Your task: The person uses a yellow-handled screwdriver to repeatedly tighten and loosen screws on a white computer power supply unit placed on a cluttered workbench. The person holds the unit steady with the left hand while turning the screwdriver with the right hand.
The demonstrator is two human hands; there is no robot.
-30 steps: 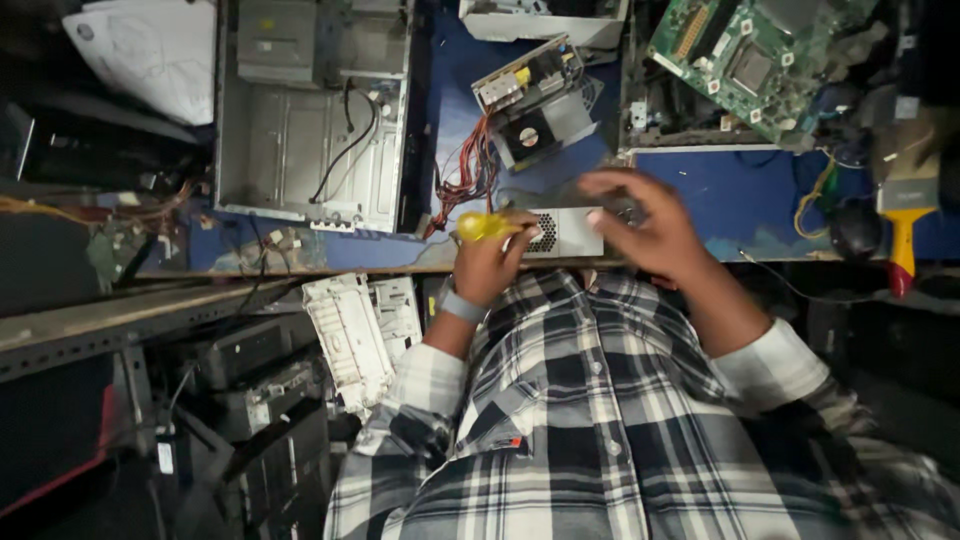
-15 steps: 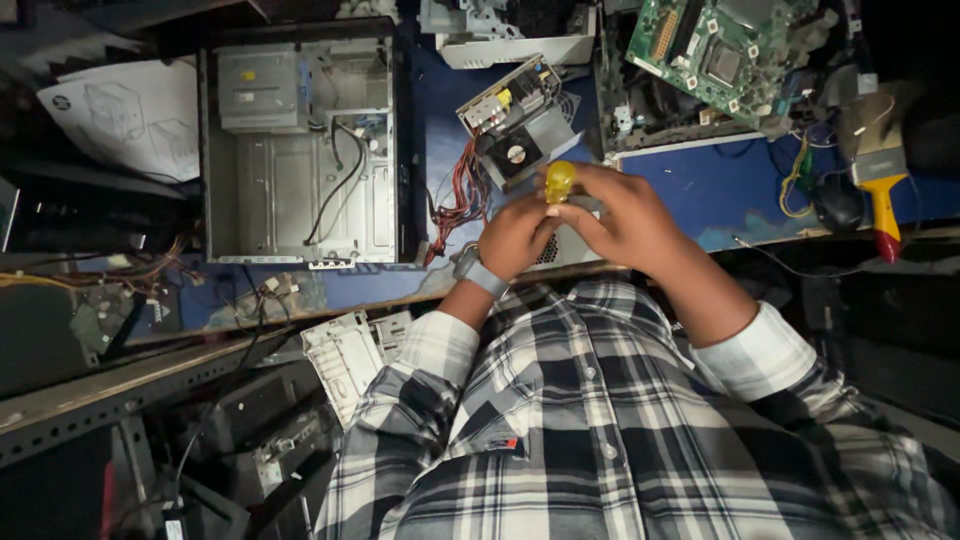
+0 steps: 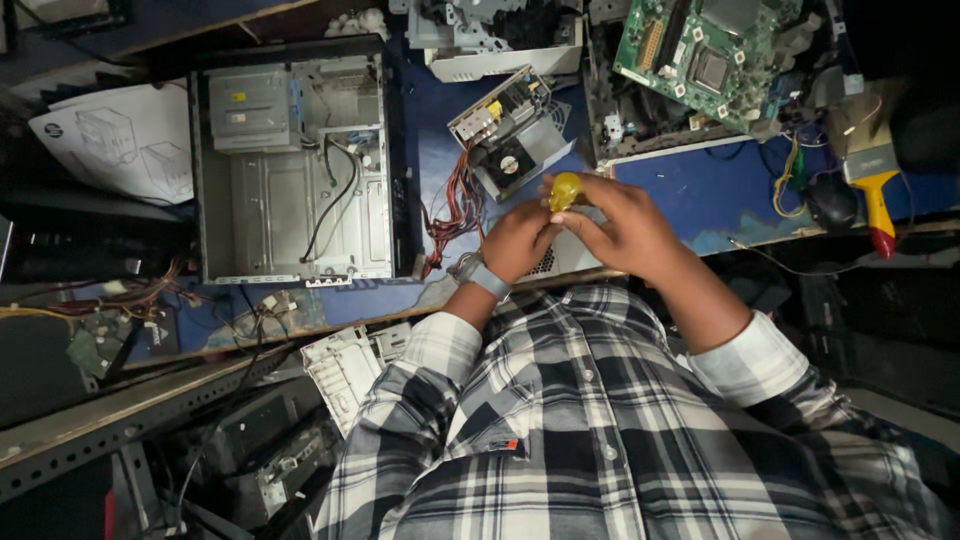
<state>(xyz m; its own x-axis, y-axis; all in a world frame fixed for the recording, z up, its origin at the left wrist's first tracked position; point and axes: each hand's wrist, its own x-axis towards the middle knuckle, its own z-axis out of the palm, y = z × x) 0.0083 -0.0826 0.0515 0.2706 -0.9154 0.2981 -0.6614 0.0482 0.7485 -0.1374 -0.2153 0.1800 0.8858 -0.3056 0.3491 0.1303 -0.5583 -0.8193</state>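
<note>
Head view: right hand [image 3: 625,225] grips screwdriver [image 3: 564,190].

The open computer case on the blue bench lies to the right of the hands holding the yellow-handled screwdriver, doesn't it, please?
Not quite: the head view shows the open computer case lying to the left of the hands holding the yellow-handled screwdriver, on the blue bench.
</note>
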